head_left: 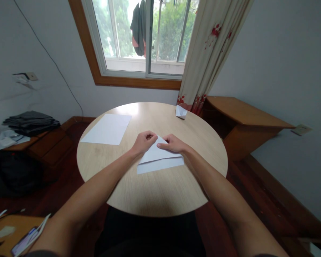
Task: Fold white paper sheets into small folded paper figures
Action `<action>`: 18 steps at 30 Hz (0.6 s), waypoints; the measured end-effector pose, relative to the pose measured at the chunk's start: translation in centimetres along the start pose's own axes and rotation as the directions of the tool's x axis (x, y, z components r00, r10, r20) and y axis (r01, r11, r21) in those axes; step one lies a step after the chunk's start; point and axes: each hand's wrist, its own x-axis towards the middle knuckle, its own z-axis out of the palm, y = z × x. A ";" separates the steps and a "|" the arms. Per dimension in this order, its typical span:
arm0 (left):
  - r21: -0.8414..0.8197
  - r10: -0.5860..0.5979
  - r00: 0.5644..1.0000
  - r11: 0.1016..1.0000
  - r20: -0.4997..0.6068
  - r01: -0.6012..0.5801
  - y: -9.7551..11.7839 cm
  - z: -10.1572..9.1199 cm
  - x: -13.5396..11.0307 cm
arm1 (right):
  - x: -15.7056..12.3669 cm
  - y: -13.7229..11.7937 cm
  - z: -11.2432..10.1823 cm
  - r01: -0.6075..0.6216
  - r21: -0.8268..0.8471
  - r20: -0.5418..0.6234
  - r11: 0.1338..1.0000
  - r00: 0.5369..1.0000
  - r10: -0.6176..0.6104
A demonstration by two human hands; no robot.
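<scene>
A partly folded white paper (160,161) lies on the round wooden table (155,192) in front of me, its top folded into a point. My left hand (143,141) is curled in a loose fist, pressing on the paper's upper left fold. My right hand (172,143) rests on the upper right part, fingers bent and pinching the paper near the tip. Both hands meet at the folded point.
A flat white sheet (107,129) lies at the table's left. A small folded paper piece (181,112) sits at the far edge near the curtain (205,60). A low wooden cabinet (243,121) stands right; folded dark clothes (30,122) rest on furniture at left.
</scene>
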 end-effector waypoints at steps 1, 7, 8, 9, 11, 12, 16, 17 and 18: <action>-0.007 -0.006 1.000 1.000 0.011 0.006 0.1 0.0 0.0 | 0.0 0.0 0.0 0.002 0.002 0.003 1.000 1.000 -0.002; -0.052 -0.094 0.989 0.994 0.117 0.100 0.6 -0.1 -0.1 | 0.0 -0.2 0.2 0.011 -0.006 0.049 1.000 0.999 -0.011; -0.044 -0.106 0.987 0.993 0.122 0.112 0.6 -0.1 -0.1 | 0.0 -0.2 0.2 0.016 -0.008 0.055 1.000 0.998 -0.015; -0.031 -0.114 0.986 0.992 0.119 0.118 0.5 -0.1 -0.1 | 0.0 -0.1 0.3 0.018 -0.007 0.060 1.000 0.998 -0.018; -0.010 -0.107 0.990 0.994 0.088 0.108 0.3 -0.1 -0.1 | 0.1 0.0 0.2 0.010 -0.011 0.064 1.000 0.998 -0.009; -0.003 -0.094 0.994 0.996 0.060 0.094 0.2 0.0 0.0 | 0.1 0.1 0.1 0.001 -0.026 0.063 1.000 0.998 0.001; 0.010 -0.058 0.997 0.998 -0.043 0.058 -0.1 0.1 0.1 | 0.0 0.0 -0.2 -0.026 -0.120 0.075 0.992 0.997 0.035; 0.011 -0.060 0.997 0.998 -0.051 0.061 -0.1 0.1 0.1 | -0.1 -0.1 -0.3 -0.028 -0.132 0.081 0.991 0.996 0.039; 0.010 -0.067 0.997 0.998 -0.048 0.068 0.0 0.1 0.1 | -0.1 -0.2 -0.3 -0.031 -0.136 0.087 0.990 0.995 0.043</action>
